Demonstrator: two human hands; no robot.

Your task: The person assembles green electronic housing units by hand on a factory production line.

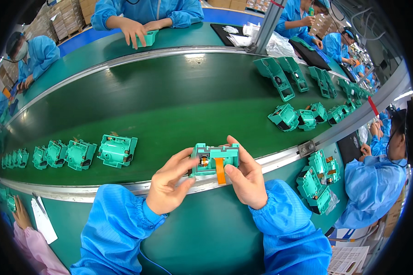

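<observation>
Holding a teal housing (230,158) over the metal rail (284,159) beside the green belt (156,105), the right hand (248,179) clamps it — thumb on the near side by an orange ribbon cable (220,172), fingers mostly behind. The left hand (170,179) is at its other end, thumb spread from the blurred fingers; whether those grip, I can't tell from here. Off to the left, a row of similar housings (117,150) lies along the belt — more sit on the bench (215,224) at right.
</observation>
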